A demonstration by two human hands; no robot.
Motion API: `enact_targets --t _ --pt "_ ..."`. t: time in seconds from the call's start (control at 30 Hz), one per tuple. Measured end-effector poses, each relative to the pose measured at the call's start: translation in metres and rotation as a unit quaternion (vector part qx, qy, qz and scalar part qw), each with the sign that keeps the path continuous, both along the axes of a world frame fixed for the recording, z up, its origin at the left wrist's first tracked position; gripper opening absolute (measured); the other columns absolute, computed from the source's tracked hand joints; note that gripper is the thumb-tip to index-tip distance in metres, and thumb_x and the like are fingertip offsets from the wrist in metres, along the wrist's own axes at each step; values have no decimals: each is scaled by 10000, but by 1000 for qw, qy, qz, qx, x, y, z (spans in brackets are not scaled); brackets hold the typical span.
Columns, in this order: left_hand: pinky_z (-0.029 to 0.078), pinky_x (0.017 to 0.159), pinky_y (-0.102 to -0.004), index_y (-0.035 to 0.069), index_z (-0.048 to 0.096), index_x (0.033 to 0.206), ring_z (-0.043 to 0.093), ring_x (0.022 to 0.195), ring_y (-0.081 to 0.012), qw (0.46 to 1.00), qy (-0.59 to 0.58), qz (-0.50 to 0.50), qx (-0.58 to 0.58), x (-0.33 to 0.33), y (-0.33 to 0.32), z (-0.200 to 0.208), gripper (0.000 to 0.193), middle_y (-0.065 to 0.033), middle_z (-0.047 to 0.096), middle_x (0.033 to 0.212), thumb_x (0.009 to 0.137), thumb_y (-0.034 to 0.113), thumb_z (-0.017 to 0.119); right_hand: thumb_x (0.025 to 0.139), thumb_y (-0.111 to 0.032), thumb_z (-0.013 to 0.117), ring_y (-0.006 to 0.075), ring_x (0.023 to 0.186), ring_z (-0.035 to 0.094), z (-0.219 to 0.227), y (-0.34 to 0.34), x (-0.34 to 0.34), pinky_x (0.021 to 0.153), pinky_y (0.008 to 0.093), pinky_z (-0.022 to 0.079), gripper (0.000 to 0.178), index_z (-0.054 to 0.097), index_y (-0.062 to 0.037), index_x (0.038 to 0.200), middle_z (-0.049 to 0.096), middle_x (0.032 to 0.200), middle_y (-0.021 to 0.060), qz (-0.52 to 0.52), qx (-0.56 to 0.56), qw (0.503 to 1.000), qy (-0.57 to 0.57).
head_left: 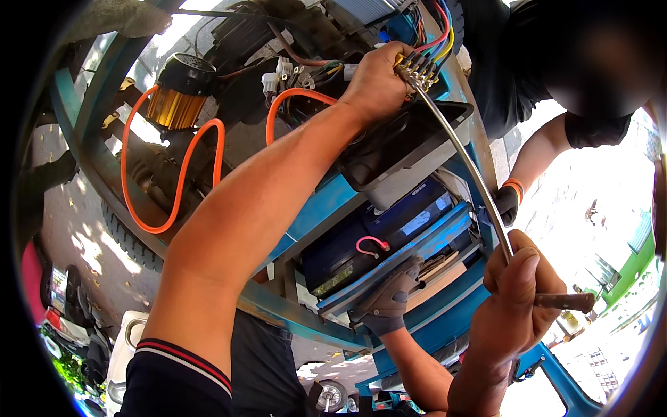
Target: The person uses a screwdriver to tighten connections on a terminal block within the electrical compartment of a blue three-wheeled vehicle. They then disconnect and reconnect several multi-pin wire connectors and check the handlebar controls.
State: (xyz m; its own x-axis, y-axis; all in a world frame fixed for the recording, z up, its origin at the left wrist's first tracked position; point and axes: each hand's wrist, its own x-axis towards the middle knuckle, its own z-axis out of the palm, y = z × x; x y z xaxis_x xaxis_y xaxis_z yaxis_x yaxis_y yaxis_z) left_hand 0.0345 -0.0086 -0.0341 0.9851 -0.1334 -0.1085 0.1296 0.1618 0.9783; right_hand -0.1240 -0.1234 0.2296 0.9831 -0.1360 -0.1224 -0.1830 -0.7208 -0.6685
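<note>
My left hand [379, 83] is closed around a cluster of wire terminals [419, 71] at the top of the vehicle frame. Coloured wires [442, 42], red, yellow and blue among them, run up from the cluster. A long metal bar [464, 154] slants down from these terminals and looks curved. My right hand [521, 299] is wrapped round its lower end, thumb pressed along it. A short brownish crosspiece [566, 301] sticks out to the right of that fist. How the bar's upper tip meets the terminals is too small to make out.
Below lie an open black tray [396, 149] and a dark blue battery [379, 236] in a blue metal frame [319, 208]. An orange cable [184, 181] loops by a gold-and-black cylinder [179, 90]. Another person's hand [509, 203] is right; a covered limb [389, 299] rests near the battery.
</note>
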Motion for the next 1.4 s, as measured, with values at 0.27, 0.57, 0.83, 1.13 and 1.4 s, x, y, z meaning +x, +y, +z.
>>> enact_targets --t 0.27,0.57,0.83,1.13,1.4 --pt "561 812 -300 1 654 1145 669 894 -130 999 -3 31 39 -7 -3 8 333 -68 728 983 848 15 803 1034 -530 574 85 557 342 -4 24 2 532 296 208 636 534 4 691 401 595 -1 -171 41 984 -21" --pt "584 784 -304 5 651 1153 677 886 -121 1000 8 20 19 -8 -4 7 328 -75 729 983 856 4 789 1081 -370 558 68 501 280 2 1 4 473 267 176 482 605 36 826 338 579 1 -61 112 992 -13" --pt "575 803 -284 8 655 1156 664 884 -98 999 29 -1 -44 -10 0 9 314 -38 715 997 862 -39 755 1098 -390 542 53 489 306 21 2 12 466 238 204 501 666 87 1009 372 578 -22 -48 71 996 5" --pt "512 636 -290 -1 656 1075 618 719 -122 995 13 24 -94 -11 -4 2 281 -42 667 832 812 -98 680 1122 -367 489 52 520 282 29 1 21 459 235 186 484 447 -72 741 340 633 -16 -30 88 994 54" --pt "504 639 -280 1 659 1080 610 715 -114 993 29 7 -111 -10 2 10 277 -46 671 831 818 -83 688 1119 -390 486 53 520 317 30 -14 17 462 234 216 516 657 90 1041 368 628 -17 -33 113 991 62"
